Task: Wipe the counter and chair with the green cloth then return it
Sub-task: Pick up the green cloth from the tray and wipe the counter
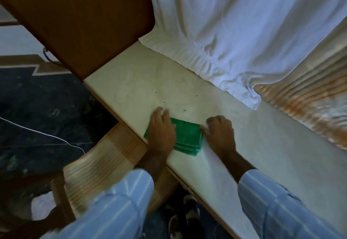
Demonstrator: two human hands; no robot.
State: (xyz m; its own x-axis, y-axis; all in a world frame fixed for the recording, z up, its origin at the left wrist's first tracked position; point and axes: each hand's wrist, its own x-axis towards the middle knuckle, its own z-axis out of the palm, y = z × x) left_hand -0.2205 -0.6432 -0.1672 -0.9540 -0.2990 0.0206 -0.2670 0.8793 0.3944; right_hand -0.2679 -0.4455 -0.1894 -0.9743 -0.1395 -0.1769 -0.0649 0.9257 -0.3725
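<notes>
A folded green cloth [187, 137] lies on the pale counter [272, 145] near its front edge. My left hand [162, 130] rests flat on the cloth's left part, fingers spread over it. My right hand [219, 131] presses down at the cloth's right edge, thumb touching the fold. A few dark specks lie on the counter just beyond the cloth. The wooden chair [105, 165] stands below the counter's front edge, under my left forearm; only its slatted back and part of its frame show.
A white sheet [234, 32] hangs over the back of the counter. A brown wooden panel [84, 17] stands at the counter's left end. A ribbed orange-white surface [309, 103] runs along the right. A white cord [47, 135] crosses the dark floor.
</notes>
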